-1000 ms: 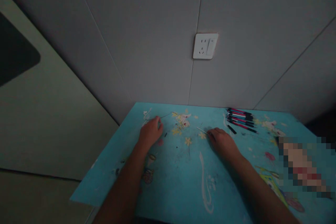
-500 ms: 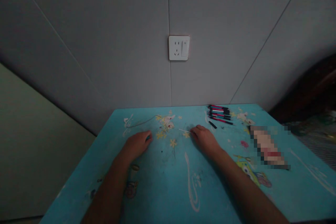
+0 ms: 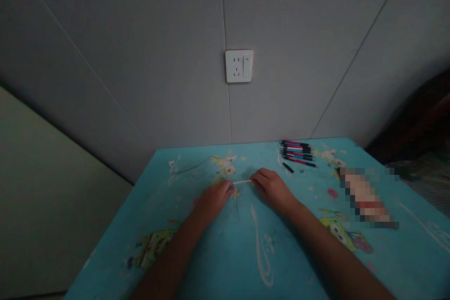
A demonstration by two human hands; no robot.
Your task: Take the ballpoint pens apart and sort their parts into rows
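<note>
Over the middle of the table, a thin white rod (image 3: 242, 182), which looks like a pen refill, spans the gap between my hands. My right hand (image 3: 270, 184) pinches its right end between closed fingertips. My left hand (image 3: 217, 196) is closed around a small blue piece (image 3: 230, 188), seemingly a pen barrel, mostly hidden by the fingers. The rod's left end meets the fingertips of that hand; whether it enters the blue piece is too small to tell. Beyond my right hand lies a short black pen part (image 3: 288, 167).
Several red, blue and black pens (image 3: 298, 150) lie in a row at the back right. A blurred-out packet (image 3: 365, 197) lies farther right. The table (image 3: 228, 253) has a blue cartoon-printed cover and meets a grey wall with a socket (image 3: 239, 66).
My left hand has moved right, with the blue piece, up to the left end of the white rod. The right hand keeps its pinch almost in place. The view has shifted slightly.
</note>
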